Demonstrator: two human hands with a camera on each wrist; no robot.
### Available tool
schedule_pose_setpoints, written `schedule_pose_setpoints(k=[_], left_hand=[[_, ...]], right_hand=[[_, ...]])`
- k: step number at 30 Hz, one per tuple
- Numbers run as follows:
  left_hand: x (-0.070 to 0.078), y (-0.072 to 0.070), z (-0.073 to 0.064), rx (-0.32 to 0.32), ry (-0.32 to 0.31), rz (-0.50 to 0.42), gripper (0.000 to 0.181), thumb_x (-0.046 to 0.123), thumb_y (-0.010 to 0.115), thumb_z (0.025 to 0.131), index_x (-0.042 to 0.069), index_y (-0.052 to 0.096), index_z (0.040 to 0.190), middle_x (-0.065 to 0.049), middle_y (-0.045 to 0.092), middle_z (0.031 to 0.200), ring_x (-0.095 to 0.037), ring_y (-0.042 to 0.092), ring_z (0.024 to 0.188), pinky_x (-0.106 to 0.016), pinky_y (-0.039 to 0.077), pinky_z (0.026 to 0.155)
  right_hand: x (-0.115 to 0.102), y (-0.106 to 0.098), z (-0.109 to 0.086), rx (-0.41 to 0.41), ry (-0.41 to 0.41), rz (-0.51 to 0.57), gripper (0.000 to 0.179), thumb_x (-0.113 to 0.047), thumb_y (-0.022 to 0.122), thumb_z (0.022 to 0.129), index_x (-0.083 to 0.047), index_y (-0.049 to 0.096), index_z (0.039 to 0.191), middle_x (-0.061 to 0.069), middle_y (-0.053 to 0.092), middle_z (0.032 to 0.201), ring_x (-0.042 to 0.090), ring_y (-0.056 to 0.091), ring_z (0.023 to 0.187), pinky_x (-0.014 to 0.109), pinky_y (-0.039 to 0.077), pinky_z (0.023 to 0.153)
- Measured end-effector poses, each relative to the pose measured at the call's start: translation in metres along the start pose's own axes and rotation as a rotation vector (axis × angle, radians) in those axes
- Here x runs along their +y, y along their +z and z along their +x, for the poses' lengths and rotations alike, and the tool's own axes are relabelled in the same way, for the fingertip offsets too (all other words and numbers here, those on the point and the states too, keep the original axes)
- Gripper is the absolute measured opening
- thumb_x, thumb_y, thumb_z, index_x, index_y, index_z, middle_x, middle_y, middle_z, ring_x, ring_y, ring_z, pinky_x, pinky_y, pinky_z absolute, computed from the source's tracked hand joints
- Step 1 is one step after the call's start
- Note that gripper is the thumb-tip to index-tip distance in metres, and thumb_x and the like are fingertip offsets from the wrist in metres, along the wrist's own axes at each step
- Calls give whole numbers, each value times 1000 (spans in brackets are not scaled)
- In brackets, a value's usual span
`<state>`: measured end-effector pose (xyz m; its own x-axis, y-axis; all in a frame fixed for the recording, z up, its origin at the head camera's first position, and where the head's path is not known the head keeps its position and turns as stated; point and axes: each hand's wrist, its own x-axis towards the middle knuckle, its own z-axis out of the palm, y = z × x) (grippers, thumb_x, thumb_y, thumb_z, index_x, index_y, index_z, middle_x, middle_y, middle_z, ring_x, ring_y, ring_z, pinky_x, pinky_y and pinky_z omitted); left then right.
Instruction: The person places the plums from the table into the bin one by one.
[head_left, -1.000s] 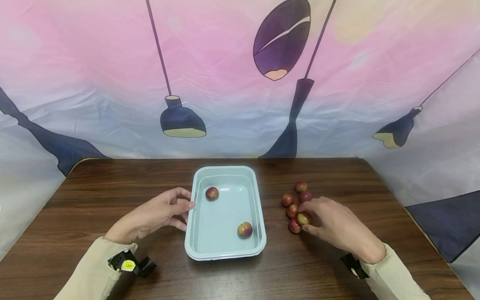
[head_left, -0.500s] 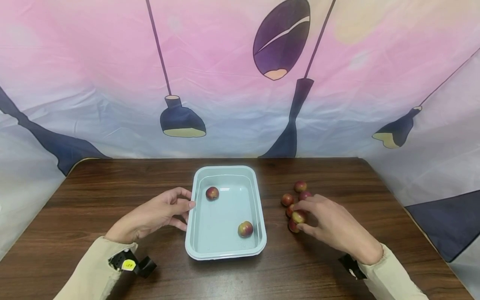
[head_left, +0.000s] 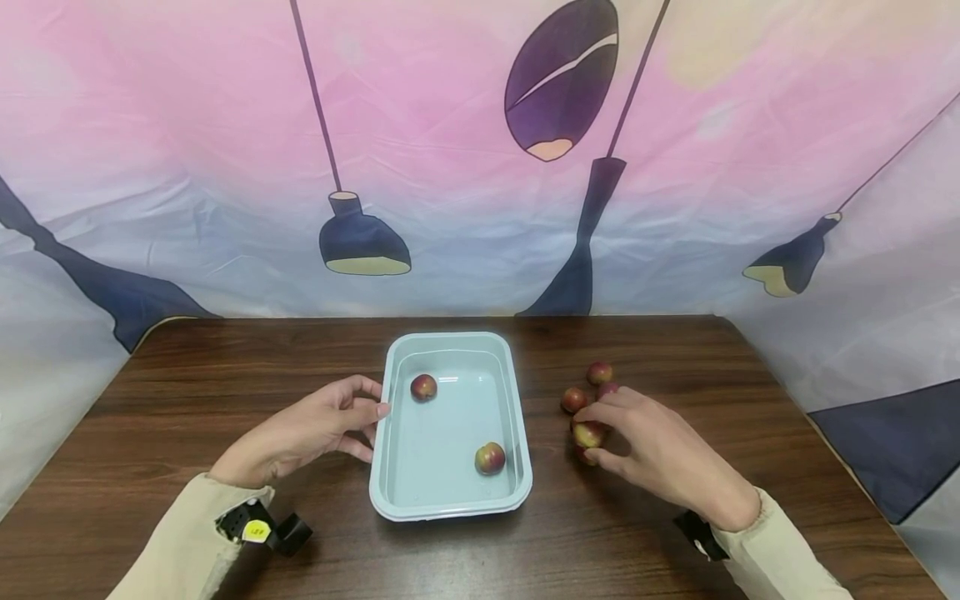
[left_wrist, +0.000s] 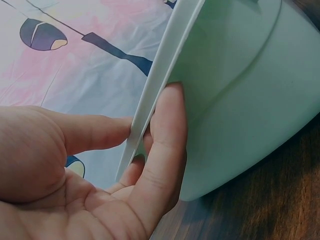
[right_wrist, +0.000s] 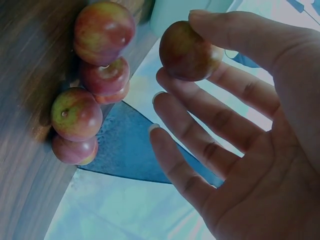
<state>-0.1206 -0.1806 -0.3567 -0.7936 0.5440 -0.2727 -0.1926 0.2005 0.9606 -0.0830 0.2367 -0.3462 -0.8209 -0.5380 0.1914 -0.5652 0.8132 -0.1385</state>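
Note:
A pale blue plastic basin (head_left: 431,454) stands on the table, with one red plum (head_left: 423,387) at its far left and a yellow-red plum (head_left: 490,458) near its right front corner. My left hand (head_left: 322,423) grips the basin's left side; the left wrist view has the thumb on one face of the rim (left_wrist: 150,102) and fingers behind it. Over the loose fruit, my right hand (head_left: 656,450) pinches a plum (right_wrist: 180,52) between thumb and fingertips. Several more plums (right_wrist: 77,114) lie clustered on the table below it, partly hidden by that hand in the head view.
The dark wood table (head_left: 262,358) runs back to a printed cloth (head_left: 457,225) hung behind and at the sides. Two plums (head_left: 599,372) (head_left: 574,400) lie at the cluster's far and left edges. Each wrist wears a black strap (head_left: 701,533).
My right hand has shifted slightly left with the plum in its fingers, now overlapping its neighbours in the head view. The left hand and basin stay essentially in place.

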Motion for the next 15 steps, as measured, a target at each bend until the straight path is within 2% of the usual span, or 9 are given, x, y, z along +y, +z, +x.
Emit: schedule_pose_setpoints(k=[9, 15], left_hand=[[-1, 0, 0, 2, 0, 1, 52, 18, 56, 105, -13, 31, 138, -10, 69, 100, -19, 69, 86, -37, 66, 78], [0, 0, 0, 4, -6, 0, 52, 19, 56, 105, -13, 31, 138, -11, 69, 101, -19, 69, 87, -36, 66, 78]], right_hand=[[-1, -1, 0, 51, -19, 5, 32, -29, 89, 80, -28, 69, 104, -17, 61, 101, 2, 58, 97, 32, 58, 84], [-2, -4, 0, 56, -18, 10, 33, -30, 88, 81, -29, 70, 108, -17, 62, 104, 2, 58, 97, 32, 58, 84]])
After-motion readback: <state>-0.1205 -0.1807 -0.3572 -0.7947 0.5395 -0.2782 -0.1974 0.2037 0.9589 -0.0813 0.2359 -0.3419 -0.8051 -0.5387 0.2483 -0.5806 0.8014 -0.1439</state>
